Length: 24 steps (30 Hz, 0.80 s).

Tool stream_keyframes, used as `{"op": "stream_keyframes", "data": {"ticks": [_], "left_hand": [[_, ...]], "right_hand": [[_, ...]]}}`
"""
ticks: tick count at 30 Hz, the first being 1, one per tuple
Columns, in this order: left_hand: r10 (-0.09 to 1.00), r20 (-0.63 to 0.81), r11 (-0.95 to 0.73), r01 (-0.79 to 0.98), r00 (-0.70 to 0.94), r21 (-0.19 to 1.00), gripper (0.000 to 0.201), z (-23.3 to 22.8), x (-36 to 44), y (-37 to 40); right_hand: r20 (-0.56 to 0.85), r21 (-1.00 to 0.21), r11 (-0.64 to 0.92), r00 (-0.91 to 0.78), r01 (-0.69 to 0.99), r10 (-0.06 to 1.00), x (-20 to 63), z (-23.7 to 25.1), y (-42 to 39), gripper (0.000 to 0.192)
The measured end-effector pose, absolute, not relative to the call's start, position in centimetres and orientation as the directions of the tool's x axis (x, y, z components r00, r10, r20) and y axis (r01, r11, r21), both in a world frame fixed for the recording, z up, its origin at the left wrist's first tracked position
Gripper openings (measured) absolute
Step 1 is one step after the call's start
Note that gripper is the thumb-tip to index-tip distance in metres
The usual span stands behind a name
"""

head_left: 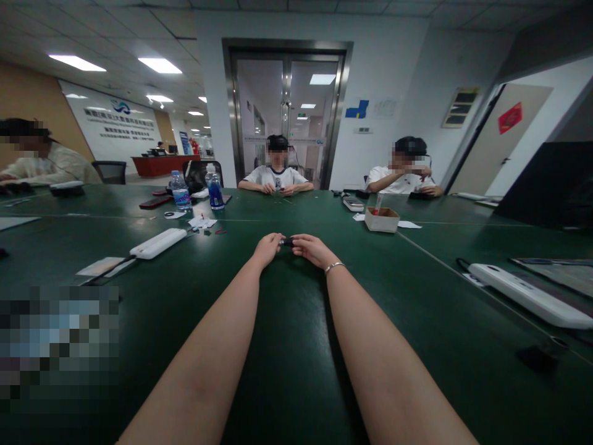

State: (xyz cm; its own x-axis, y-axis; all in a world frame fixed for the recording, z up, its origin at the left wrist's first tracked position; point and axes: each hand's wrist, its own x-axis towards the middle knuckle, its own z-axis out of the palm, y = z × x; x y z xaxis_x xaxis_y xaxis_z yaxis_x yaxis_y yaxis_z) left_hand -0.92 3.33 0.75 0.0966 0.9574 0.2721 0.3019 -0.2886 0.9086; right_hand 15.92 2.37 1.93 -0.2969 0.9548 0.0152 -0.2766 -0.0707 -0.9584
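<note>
Table: a wide dark-green table (pixel 287 371) fills the lower view, with both bare forearms stretched out along it.
People: three others sit at the table, one at the far side in front of the glass door (pixel 287 111), one to the far right, one at the far left edge.
Power strips: a white power strip (pixel 528 295) lies at the right; another white power strip (pixel 157 243) lies at the left, well apart from the hands.
Cardboard box: a small open box (pixel 382 219) stands beyond the right hand, toward the far right seat.
Bottles: two water bottles (pixel 180 191) stand side by side at the far left centre.
Left hand: the left hand (pixel 267 246) rests on the table, fingers curled onto the small dark object.
Right hand: the right hand (pixel 313 248) (a thin bracelet on its wrist) meets it, fingers pinched on the same piece.
Small dark object: the small dark object (pixel 288 241) sits between the two sets of fingertips, just above the table; too small to identify.
</note>
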Motion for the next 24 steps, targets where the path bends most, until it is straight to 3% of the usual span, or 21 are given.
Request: {"op": "stream_keyframes", "data": {"ticks": [24], "left_hand": [[0.958,0.276,-0.285,0.262,0.073,0.922,0.029,0.45,-0.93,3.61]], "right_hand": [[0.018,-0.96,-0.068,-0.301,-0.273,0.953,15.97,1.88,2.45,0.016]]}}
